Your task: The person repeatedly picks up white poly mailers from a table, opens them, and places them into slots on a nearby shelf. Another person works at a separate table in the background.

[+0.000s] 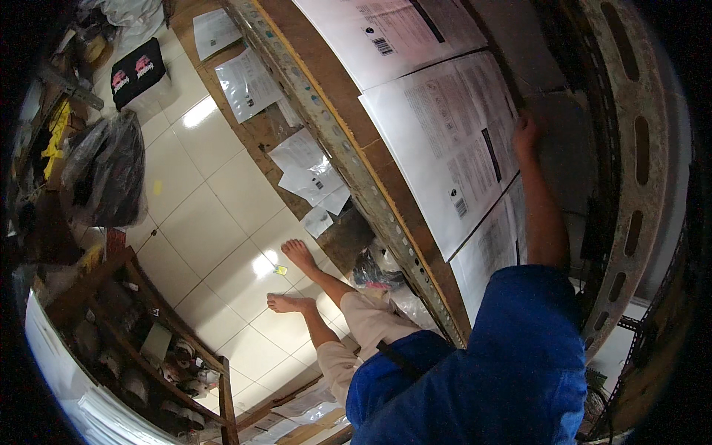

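Observation:
My right hand (526, 132) reaches to the far right edge of a printed plastic sheet (437, 141) on a wooden shelf. The fingers are small and dim there; I cannot tell whether they pinch the edge or only touch it. The sheet is pale, with dark text blocks and a barcode. A similar printed sheet (400, 33) lies beyond it, and another printed sheet (489, 248) sits nearer, partly hidden by my arm. My left hand is out of view.
A perforated metal rail (334, 133) edges the shelf, and a slotted metal upright (639, 148) stands at right. Loose sheets (245, 83) lie on a lower board. On the tiled floor (215, 178) are my bare feet, a dark plastic bag (107, 170) and a wooden rack (156, 326).

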Tool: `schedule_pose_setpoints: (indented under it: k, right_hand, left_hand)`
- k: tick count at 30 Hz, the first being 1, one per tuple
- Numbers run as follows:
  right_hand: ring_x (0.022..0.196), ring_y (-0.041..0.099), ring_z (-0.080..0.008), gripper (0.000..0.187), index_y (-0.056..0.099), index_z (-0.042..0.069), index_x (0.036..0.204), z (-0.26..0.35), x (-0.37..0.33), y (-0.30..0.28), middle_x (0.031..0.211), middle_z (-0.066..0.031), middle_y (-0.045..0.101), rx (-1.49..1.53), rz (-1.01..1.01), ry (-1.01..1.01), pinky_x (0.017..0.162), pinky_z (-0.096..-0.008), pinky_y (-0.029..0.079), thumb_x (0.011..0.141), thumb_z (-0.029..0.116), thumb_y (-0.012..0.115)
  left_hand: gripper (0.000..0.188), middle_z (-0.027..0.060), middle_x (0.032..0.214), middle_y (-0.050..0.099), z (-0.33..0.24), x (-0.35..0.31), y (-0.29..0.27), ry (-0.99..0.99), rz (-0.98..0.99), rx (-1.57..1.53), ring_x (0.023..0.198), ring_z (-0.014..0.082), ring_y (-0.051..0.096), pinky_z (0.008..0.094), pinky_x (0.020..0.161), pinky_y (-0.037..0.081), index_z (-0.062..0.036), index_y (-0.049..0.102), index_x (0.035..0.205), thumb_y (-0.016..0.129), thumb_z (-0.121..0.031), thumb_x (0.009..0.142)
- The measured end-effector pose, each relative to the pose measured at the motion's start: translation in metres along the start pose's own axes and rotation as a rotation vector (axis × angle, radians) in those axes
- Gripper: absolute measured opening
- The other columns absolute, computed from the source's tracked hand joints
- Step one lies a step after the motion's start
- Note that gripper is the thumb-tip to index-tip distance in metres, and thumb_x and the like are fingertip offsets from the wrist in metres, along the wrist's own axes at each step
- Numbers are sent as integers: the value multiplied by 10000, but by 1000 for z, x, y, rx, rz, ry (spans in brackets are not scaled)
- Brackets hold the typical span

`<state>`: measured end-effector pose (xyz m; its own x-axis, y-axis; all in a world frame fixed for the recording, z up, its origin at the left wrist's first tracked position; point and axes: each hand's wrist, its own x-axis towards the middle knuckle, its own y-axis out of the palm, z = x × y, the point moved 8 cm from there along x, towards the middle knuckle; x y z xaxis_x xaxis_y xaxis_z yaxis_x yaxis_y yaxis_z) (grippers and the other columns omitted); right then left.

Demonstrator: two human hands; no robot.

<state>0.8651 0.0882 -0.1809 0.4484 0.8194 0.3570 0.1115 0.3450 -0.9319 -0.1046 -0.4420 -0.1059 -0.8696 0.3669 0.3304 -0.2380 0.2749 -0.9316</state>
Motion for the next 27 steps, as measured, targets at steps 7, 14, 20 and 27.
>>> schedule_pose_setpoints:
  k: [7, 14, 20, 27]
  right_hand:
    - [1157, 562, -300, 280, 634, -3, 1140, 2, -18, 17, 1208, -165, 619, -17, 189, -171, 1008, -364, 409, 939, 89, 462]
    - [1225, 497, -326, 381, 537, 19, 1288, 46, -28, 7, 1318, -170, 539, 245, -88, -23, 1055, -396, 350, 990, 211, 397]
    - [1199, 505, -350, 333, 536, -56, 1253, 291, -187, -63, 1282, -222, 548, 597, 41, -552, 1052, -421, 358, 950, 34, 430]
    - [846, 623, -194, 257, 604, -18, 1122, 448, -461, -159, 952, -119, 658, 1063, 916, -829, 766, -320, 487, 884, 57, 544]
  left_hand:
    - [363, 257, 1125, 531, 10, 4, 5, 12, 10, -5, 1001, 339, 523, 440, 905, 420, 61, 490, 1176, 491, -236, 968]
    - [264, 218, 928, 621, -35, -15, -21, 310, -87, 291, 824, 347, 595, 406, 756, 506, 44, 608, 1022, 590, -208, 943]
    - [310, 174, 1145, 535, 40, -17, 14, -276, 46, -502, 1060, 270, 507, 382, 986, 380, 81, 495, 1194, 473, -60, 918]
    - [194, 68, 753, 541, 13, -22, -31, -94, -102, -643, 690, 192, 514, 325, 653, 367, -57, 640, 987, 583, -47, 802]
